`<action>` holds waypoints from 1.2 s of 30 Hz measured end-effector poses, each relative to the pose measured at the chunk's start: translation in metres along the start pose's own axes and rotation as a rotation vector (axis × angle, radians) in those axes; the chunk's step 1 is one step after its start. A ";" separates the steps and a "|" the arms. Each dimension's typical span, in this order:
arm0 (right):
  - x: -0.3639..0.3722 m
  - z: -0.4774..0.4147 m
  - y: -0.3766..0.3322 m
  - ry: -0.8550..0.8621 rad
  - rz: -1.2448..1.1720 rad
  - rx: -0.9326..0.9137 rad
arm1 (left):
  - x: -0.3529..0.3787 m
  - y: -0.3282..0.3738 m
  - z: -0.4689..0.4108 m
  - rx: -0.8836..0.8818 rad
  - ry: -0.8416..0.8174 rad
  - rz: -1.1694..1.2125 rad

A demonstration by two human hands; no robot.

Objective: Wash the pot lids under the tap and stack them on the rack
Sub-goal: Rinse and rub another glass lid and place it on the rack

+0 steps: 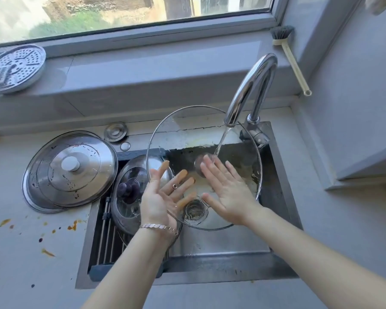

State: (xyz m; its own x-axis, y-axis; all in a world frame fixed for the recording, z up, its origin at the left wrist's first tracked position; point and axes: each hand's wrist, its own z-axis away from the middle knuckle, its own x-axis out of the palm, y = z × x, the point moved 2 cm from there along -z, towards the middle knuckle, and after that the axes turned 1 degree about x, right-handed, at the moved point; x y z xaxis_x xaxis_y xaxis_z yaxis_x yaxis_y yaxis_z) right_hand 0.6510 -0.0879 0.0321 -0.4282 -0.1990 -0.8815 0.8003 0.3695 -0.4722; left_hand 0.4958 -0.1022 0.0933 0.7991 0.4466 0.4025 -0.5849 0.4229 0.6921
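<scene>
Glass lid point(187, 123), tilted under the running tap point(254, 81) for rinsing. Left hand point(158, 197): fingers spread straight, propping it from behind. Right hand point(227, 188): fingers flat on its face, apparently rubbing.

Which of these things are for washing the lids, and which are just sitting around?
For the job: big glass lid, steel lid, dark-knobbed lid, tap, rack, sink, left hand, right hand.
Just lying about: brush, steamer plate, small round cap.
</scene>
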 end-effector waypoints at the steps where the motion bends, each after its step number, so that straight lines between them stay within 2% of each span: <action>1: -0.003 -0.007 -0.007 0.005 0.001 0.033 | 0.002 0.000 0.001 -0.002 0.001 0.001; 4: -0.006 -0.025 -0.032 0.055 -0.073 0.037 | 0.007 -0.002 0.002 -0.028 -0.007 -0.004; 8: -0.002 -0.010 -0.028 0.011 0.063 -0.221 | -0.003 -0.002 0.002 -0.037 0.012 0.021; 10: -0.006 -0.006 -0.007 -0.022 0.104 -0.133 | -0.005 -0.004 0.003 -0.034 0.020 -0.009; 12: -0.009 -0.008 0.008 -0.049 0.050 0.095 | -0.002 -0.010 0.005 -0.044 0.019 -0.035; 14: -0.010 -0.010 -0.004 -0.050 0.008 0.160 | 0.003 -0.017 0.005 -0.058 0.024 -0.055; 17: -0.004 -0.011 -0.037 -0.116 -0.015 -0.064 | 0.006 -0.026 0.006 -0.075 0.021 -0.107; 18: -0.006 -0.013 -0.036 -0.122 -0.003 -0.084 | 0.006 -0.028 0.007 -0.088 0.020 -0.126; 20: -0.013 -0.024 -0.015 -0.084 0.027 0.038 | 0.002 -0.031 0.009 -0.115 0.010 -0.141; 23: -0.021 -0.032 0.019 -0.048 0.098 0.338 | -0.003 -0.032 0.011 -0.124 0.012 -0.142; 25: -0.017 -0.033 0.012 -0.066 0.080 0.401 | -0.001 -0.034 0.011 -0.123 0.009 -0.159; 26: -0.013 -0.034 0.000 -0.087 0.031 0.359 | 0.000 -0.036 0.010 -0.127 0.007 -0.159; 28: -0.006 -0.035 -0.033 -0.141 -0.049 0.153 | 0.003 -0.039 0.010 -0.148 -0.009 -0.144; 30: -0.004 -0.035 -0.043 -0.154 -0.044 0.024 | 0.001 -0.040 0.008 -0.157 -0.018 -0.118; 32: -0.009 -0.040 -0.021 -0.132 0.013 0.108 | -0.004 -0.036 0.008 -0.142 0.004 -0.134; 36: -0.016 -0.035 0.027 -0.049 0.075 0.489 | -0.010 -0.026 0.007 -0.090 0.033 -0.166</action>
State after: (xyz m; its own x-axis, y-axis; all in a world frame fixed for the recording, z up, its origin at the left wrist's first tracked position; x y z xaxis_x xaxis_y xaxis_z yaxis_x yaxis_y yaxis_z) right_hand 0.6650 -0.0425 0.0333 -0.3508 -0.2344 -0.9066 0.9364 -0.0818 -0.3411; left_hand 0.5035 -0.1234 0.0755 0.8818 0.3894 0.2662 -0.4563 0.5611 0.6906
